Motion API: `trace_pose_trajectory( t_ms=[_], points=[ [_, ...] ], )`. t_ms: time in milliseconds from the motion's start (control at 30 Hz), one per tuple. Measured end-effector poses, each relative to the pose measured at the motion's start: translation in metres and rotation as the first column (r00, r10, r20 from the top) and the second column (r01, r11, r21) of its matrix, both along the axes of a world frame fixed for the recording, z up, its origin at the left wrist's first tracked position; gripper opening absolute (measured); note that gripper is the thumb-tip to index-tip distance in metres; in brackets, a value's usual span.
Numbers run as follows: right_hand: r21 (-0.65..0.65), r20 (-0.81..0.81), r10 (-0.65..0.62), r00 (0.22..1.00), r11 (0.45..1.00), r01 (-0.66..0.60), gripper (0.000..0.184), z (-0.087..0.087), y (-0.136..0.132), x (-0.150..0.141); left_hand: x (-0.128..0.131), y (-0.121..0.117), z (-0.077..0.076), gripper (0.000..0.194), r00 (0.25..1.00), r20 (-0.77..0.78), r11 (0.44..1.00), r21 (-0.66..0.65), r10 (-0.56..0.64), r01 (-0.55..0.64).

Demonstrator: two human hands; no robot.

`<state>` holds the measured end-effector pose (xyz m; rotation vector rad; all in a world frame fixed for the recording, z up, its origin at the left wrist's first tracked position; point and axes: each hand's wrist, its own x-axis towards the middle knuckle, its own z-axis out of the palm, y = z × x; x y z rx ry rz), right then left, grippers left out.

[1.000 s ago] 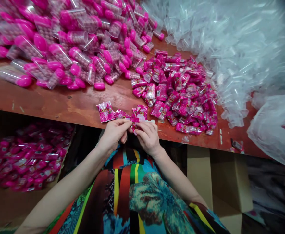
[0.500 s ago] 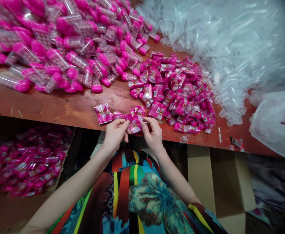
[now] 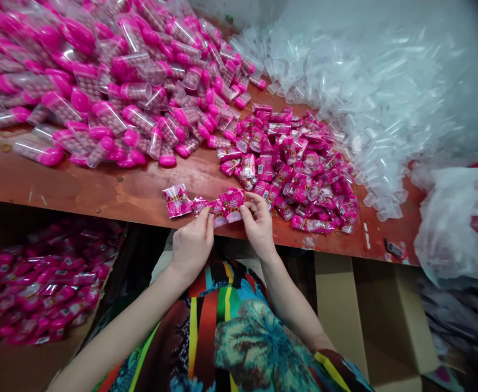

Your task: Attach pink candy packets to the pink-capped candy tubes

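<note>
At the table's front edge, my left hand (image 3: 190,244) pinches the left side of small pink printed packets (image 3: 231,204). My right hand (image 3: 260,226) grips their right edge between thumb and fingers. The packets look flat and are spread between the two hands; whether they are joined I cannot tell. To the left, a pink and white packet (image 3: 177,201) lies flat on the table, with another partly hidden packet (image 3: 198,203) beside it. Just beyond my right hand is a heap of filled pink packets (image 3: 300,163).
Clear tubes with pink caps and small balls (image 3: 108,117) are piled at the back left of the wooden table (image 3: 79,188). Empty clear tubes (image 3: 386,109) cover the right. Below stand a box of pink packets (image 3: 51,288) and an open cardboard box (image 3: 339,316).
My hands have moved apart, and the pink packets between them show flatter and wider. The view has tilted slightly, so the table sits lower.
</note>
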<state>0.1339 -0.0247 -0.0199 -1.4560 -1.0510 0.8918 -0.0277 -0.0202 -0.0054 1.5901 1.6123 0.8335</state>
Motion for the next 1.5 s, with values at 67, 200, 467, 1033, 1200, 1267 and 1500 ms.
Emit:
trace_pose_trajectory(
  t_ms=[67,200,467,1033,1200,1267,1500],
  points=[
    [-0.012,-0.081,0.002,0.997,1.000,-0.003,0.031,0.001,0.001,-0.005,-0.001,0.000,0.004,0.035,1.000,0.015,0.999,0.036,0.000,-0.001],
    [0.002,-0.133,0.036,0.990,0.999,-0.036,0.031,0.005,0.001,-0.012,0.002,0.010,0.016,0.038,0.923,0.383,0.980,-0.191,0.033,0.045],
    [-0.013,-0.235,0.132,0.963,0.990,-0.139,0.031,0.001,0.017,-0.030,0.011,0.031,0.020,0.040,0.682,0.681,0.898,-0.432,0.266,0.080],
    [-0.042,0.825,0.151,0.544,0.977,-0.209,0.032,0.021,0.171,-0.014,-0.037,0.085,0.034,0.035,0.440,0.798,0.894,-0.447,0.411,-0.024],
    [-0.283,0.926,0.309,0.216,0.949,-0.141,0.032,0.023,0.208,-0.021,-0.038,0.095,0.036,0.031,0.239,0.819,0.844,-0.537,0.521,-0.002],
    [-0.321,0.921,0.342,0.187,0.938,-0.133,0.030,0.026,0.205,-0.024,-0.039,0.097,0.037,0.028,0.156,0.809,0.818,-0.575,0.566,0.015],
    [-0.068,0.660,0.340,0.670,0.915,-0.398,0.025,0.039,0.142,-0.025,-0.042,0.096,0.036,0.017,0.012,0.776,0.776,-0.630,0.630,0.033]
  ],
)
